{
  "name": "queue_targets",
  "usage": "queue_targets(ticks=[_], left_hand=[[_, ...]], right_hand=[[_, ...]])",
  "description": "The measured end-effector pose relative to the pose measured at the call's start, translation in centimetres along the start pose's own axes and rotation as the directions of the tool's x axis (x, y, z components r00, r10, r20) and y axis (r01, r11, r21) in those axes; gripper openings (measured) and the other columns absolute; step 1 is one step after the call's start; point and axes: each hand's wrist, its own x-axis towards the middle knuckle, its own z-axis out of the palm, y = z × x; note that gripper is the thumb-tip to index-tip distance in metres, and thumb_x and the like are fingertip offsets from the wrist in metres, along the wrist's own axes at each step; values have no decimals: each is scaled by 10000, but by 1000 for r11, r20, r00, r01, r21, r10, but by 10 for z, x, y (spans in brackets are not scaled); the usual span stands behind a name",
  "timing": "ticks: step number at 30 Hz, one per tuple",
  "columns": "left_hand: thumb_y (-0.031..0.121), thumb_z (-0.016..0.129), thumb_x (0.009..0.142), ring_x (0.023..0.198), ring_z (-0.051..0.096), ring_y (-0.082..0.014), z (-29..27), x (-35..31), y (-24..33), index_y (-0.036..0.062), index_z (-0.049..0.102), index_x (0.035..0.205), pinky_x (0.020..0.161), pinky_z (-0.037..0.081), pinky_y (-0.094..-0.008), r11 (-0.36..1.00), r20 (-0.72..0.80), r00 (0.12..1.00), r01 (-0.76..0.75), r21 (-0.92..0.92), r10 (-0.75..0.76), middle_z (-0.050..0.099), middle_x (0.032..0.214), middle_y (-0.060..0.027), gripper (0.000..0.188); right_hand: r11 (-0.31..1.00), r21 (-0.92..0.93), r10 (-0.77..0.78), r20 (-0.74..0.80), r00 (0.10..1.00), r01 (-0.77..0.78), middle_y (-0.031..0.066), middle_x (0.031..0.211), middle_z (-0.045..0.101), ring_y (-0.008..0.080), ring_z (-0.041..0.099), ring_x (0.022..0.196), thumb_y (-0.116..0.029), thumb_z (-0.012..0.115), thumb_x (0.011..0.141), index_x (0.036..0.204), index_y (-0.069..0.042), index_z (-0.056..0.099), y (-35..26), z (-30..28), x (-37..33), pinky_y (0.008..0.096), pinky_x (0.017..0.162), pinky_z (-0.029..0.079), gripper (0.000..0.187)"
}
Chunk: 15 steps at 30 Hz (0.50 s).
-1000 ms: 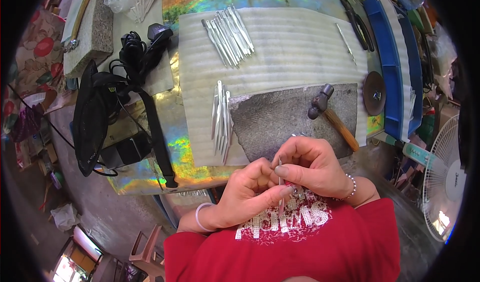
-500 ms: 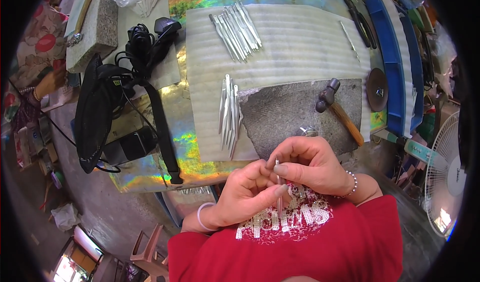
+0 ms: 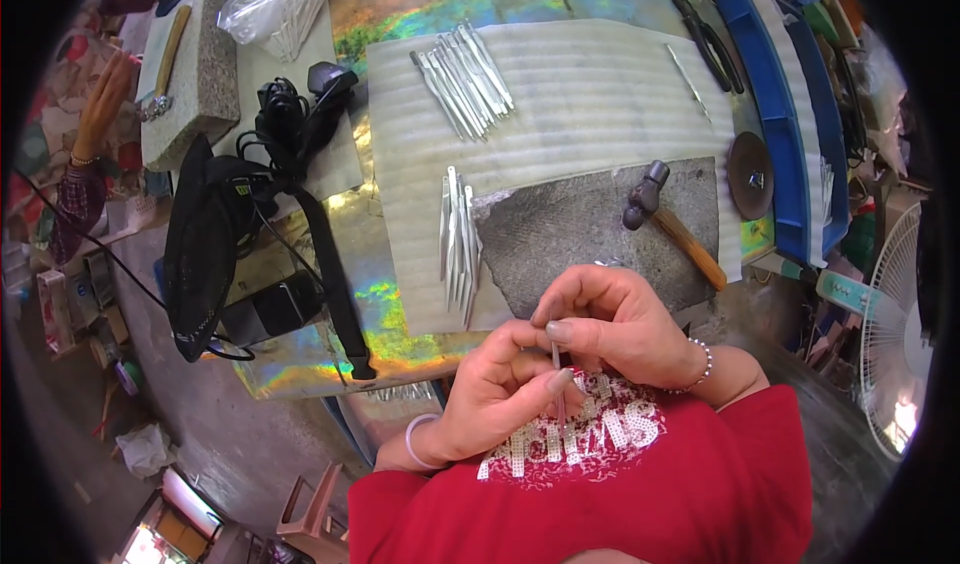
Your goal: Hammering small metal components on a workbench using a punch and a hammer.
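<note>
Close to my chest, my left hand (image 3: 500,394) and my right hand (image 3: 625,329) meet with fingertips pinched on one slim, silvery metal rod (image 3: 561,409). Its upper end lies under my right thumb, while my left thumb and fingers press its middle. Just beyond my hands lies a rough grey slab (image 3: 560,229), bearing a hammer (image 3: 685,249) with a wooden handle. Left of the slab is a small bunch of slim metal pieces (image 3: 458,249). Farther back, a larger row of similar metal pieces (image 3: 465,79) rests on the white foam sheet (image 3: 590,94).
Black straps and cables (image 3: 205,254) lie at the left, beside a stone block (image 3: 195,104) with another hammer (image 3: 172,54). At the right are pliers (image 3: 708,44), a brown disc (image 3: 749,177), a blue tray (image 3: 775,114) and a fan (image 3: 900,334). Another person's hand (image 3: 100,104) shows far left.
The whole view has shifted slightly. My hands keep their pinch on the rod with little movement. At far left, the other person's hand has risen, and a second one shows above it.
</note>
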Motion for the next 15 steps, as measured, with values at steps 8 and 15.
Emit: queue_targets(ticks=[8,15], left_hand=[[-38,453,908,730,626,-158,5,1,1,39,223,1366,637,501,-253,1000,-25,999,-23,-17,22,631,820,-145,518],[-46,461,902,688,627,-155,7,1,0,31,224,1384,622,496,-246,997,-28,999,-35,67,37,637,783,-144,542]], right_hand=[[997,25,-74,-41,996,75,5,866,581,17,496,694,-69,568,886,1106,-15,509,-1,-1,-1,174,568,404,235],[995,65,-71,11,997,71,27,860,584,22,458,556,-60,555,883,1109,-13,509,2,-9,-3,168,470,372,236]])
